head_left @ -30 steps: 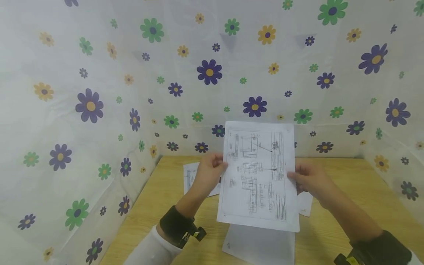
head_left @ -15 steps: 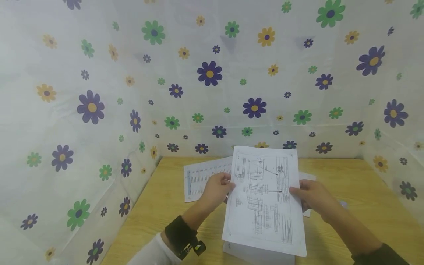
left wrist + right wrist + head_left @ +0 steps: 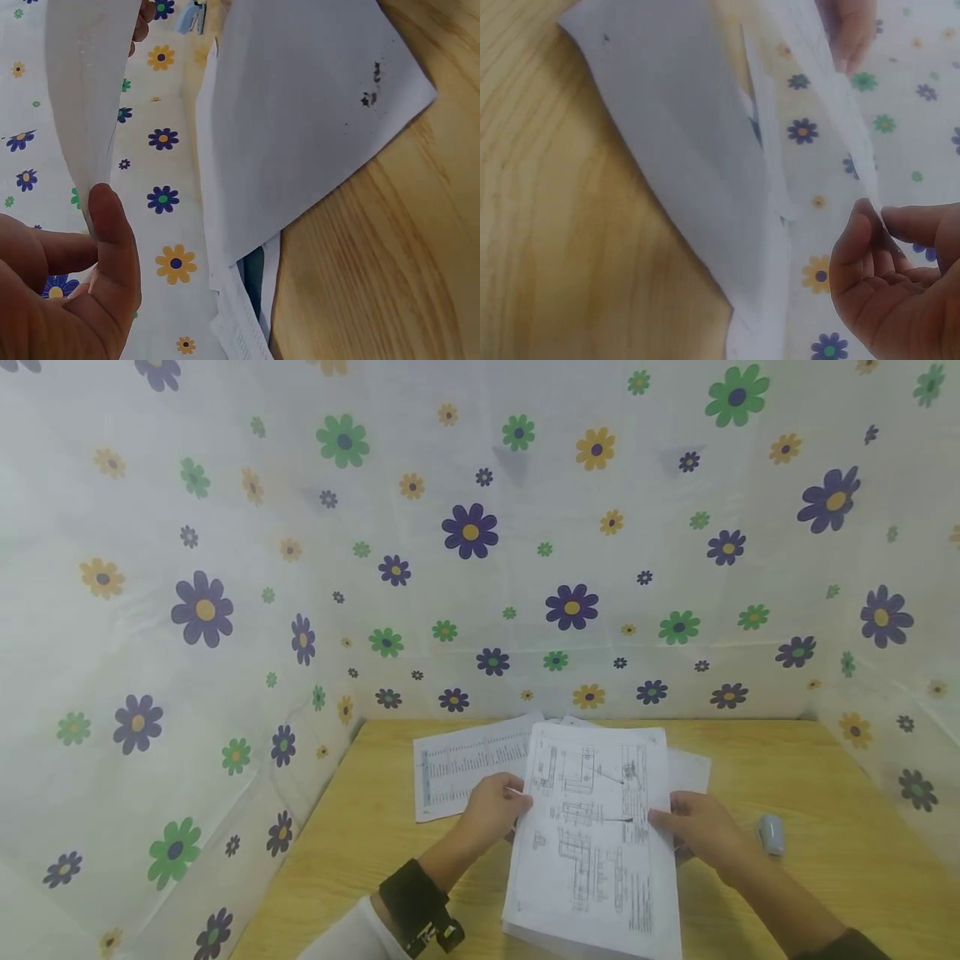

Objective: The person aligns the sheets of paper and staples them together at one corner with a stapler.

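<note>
A white sheet of paper printed with technical line drawings is held up over the table, its printed side toward the head camera. My left hand pinches its left edge between thumb and fingers. On the opposite edge my right hand pinches it the same way. In the left wrist view the held sheet bows and shows nearly edge-on, with the left hand at its edge. The right wrist view shows the right hand with thumb and fingers on the sheet. Below lies another paper, blank side up apart from small dark marks.
A printed table sheet lies at the back left of the wooden table. Another white paper sticks out behind the held sheet. A light blue stapler stands right of the right hand. Flowered cloth walls the back and sides.
Both hands have lowered the held sheet toward the table, bringing it over the paper beneath. The stapler, earlier hidden by the right hand and arm, now shows beside them.
</note>
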### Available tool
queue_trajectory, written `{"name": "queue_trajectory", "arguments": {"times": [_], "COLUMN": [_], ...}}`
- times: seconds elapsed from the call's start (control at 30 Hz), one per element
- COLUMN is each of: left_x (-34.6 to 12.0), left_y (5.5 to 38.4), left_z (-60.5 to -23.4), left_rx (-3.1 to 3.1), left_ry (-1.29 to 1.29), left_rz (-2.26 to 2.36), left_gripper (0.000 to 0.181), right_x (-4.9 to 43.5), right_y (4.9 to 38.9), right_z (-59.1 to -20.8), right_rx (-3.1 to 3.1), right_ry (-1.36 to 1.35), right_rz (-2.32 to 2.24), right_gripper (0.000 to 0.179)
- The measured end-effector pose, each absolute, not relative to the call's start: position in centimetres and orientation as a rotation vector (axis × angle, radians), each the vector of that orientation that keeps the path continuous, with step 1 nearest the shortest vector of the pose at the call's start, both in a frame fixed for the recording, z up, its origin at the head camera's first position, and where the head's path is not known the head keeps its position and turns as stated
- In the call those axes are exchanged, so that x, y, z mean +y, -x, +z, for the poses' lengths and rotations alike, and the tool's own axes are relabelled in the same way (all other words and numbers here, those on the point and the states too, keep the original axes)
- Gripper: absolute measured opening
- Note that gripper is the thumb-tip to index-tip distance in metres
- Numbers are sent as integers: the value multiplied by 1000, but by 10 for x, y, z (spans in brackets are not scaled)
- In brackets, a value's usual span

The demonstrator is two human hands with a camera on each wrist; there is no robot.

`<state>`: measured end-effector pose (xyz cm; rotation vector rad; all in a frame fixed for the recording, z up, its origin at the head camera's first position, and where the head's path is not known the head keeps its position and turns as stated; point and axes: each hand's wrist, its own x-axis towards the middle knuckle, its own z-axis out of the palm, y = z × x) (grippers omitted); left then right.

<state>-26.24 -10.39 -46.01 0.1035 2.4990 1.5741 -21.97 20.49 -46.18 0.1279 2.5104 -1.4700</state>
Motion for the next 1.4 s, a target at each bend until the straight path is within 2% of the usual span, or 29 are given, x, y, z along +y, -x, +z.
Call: {"name": "queue_trajectory", "arguments": {"times": [0.2, 0.57, 0.93, 1.23, 1.4], "left_x": [-102, -94, -91, -90, -89], "left_y": [264, 262, 262, 262, 261], "left_z": [-469, -484, -488, -492, -495], "left_rx": [2487, 2512, 2508, 2530, 2571], "left_ry": [-97, -167, -114, -83, -79], "left_rz": [1543, 1465, 1407, 1342, 1289], "left_gripper": [29, 29, 41, 48, 49], "right_x": [204, 201, 202, 201, 199], "right_y": [221, 223, 228, 228, 227], "right_z": [-472, -484, -494, -493, -494], "right_rx": [2515, 2579, 2604, 2718, 2725], "right_ry": [-159, -205, -199, -147, -141], "right_rz": [-1474, -1394, -1302, -1071, -1031], "right_gripper": [42, 41, 32, 49, 47]}}
